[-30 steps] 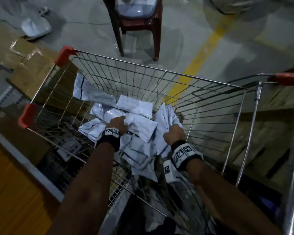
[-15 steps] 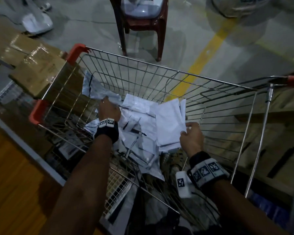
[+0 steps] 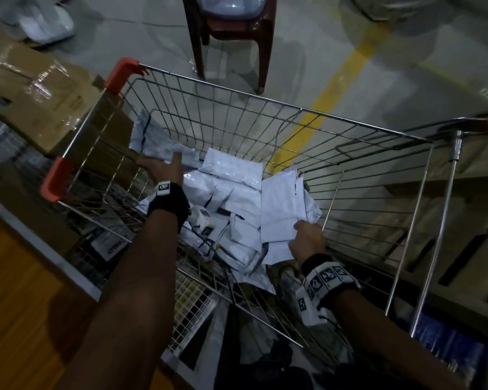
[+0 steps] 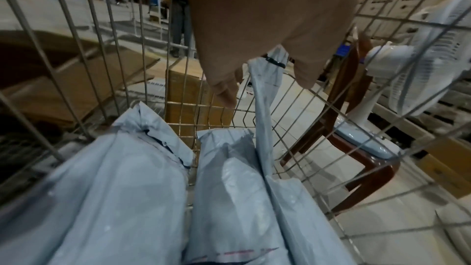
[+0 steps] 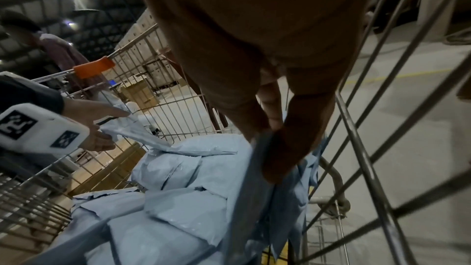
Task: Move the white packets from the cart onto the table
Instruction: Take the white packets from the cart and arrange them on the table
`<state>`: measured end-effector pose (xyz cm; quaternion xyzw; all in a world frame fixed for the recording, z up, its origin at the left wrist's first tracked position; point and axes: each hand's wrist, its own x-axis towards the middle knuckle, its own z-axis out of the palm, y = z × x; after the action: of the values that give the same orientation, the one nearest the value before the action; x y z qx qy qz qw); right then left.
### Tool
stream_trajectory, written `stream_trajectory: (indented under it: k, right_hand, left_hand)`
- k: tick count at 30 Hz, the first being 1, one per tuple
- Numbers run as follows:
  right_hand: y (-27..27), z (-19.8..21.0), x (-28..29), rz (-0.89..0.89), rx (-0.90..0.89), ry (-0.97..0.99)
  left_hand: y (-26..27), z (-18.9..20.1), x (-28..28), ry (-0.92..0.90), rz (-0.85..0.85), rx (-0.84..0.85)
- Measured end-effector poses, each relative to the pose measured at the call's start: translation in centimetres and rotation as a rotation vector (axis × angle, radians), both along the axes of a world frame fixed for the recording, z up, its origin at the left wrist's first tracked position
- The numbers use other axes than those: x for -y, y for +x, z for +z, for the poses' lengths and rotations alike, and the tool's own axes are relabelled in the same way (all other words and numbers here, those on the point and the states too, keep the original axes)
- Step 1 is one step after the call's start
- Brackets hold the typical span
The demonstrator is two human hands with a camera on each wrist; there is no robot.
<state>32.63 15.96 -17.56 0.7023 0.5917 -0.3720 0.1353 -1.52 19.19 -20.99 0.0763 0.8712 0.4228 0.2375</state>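
A wire cart (image 3: 265, 98) holds a loose pile of white packets (image 3: 231, 198). My left hand (image 3: 159, 168) reaches into the far left corner and pinches the edge of one long white packet (image 3: 150, 142). The left wrist view shows that packet (image 4: 265, 98) hanging from my fingers (image 4: 224, 92) against the cart's wire wall. My right hand (image 3: 307, 239) is at the near right of the pile and grips a bundle of several flat packets (image 3: 279, 206) by its lower edge. In the right wrist view my thumb and fingers (image 5: 300, 138) clamp the bundle (image 5: 244, 188).
The wooden table (image 3: 17, 305) lies at my lower left, beside the cart. Taped cardboard boxes (image 3: 40, 88) stand left of the cart. A brown plastic chair (image 3: 237, 32) with a white fan (image 4: 433, 57) on it stands beyond the cart, near a yellow floor line (image 3: 335, 88).
My left hand has moved from the pile's middle to the far left corner and taken hold of a packet there. My right hand has drawn its bundle back toward me.
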Motion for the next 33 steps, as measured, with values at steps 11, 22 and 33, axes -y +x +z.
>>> stream_trajectory:
  k: [11, 22, 33]
  right_hand:
    - [-0.2, 1.9, -1.4, 0.271, 0.147, 0.023]
    - [-0.8, -1.3, -4.2, 0.173, -0.056, -0.072]
    - [-1.7, -4.1, -3.9, 0.216, 0.056, 0.004]
  left_hand:
    - [-1.7, 2.6, -1.2, 0.147, 0.045, 0.004]
    - [1.6, 8.5, -1.8, 0.271, -0.394, -0.221]
    - [4.9, 0.8, 0.2, -0.483, -0.85, -0.039]
